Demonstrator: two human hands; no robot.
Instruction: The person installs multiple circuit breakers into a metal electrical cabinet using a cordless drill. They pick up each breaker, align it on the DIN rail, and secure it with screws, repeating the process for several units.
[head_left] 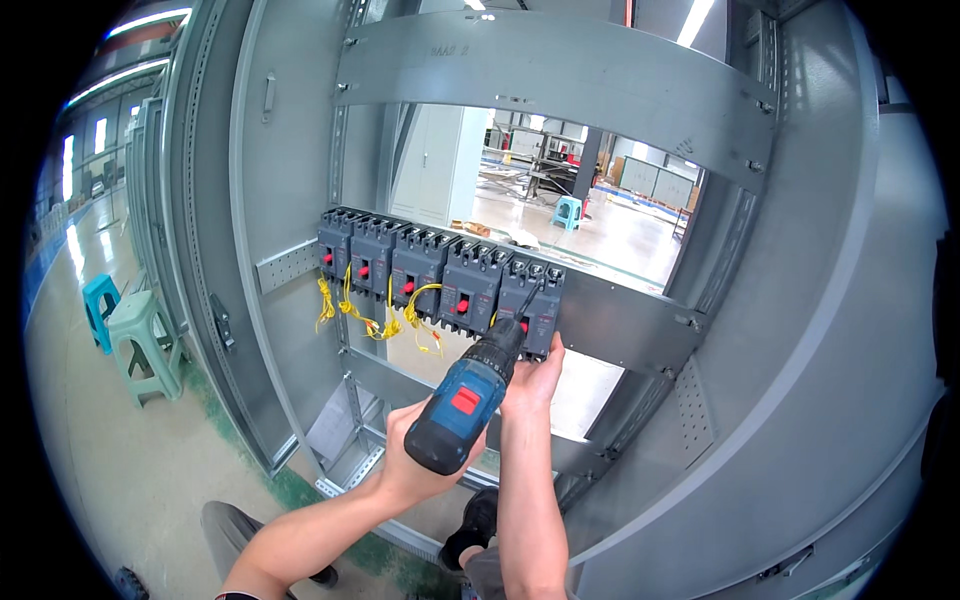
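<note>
My left hand [403,462] grips the handle of a blue and black cordless drill [466,398]. Its bit points up at the rightmost of several dark grey circuit breakers [542,298], each with a red switch, set in a row [420,265]. My right hand [536,376] rests against the bottom of that breaker, right beside the drill's chuck. The breakers sit on a grey metal mounting rail [625,322] that crosses the open cabinet. Yellow wires [383,322] hang below the left breakers.
A grey metal cabinet frame [800,300] surrounds the work, with a wide crossbar [560,65] above. A green plastic stool [146,340] and a blue one [100,305] stand on the floor at left. My knees and dark shoe [470,525] are below.
</note>
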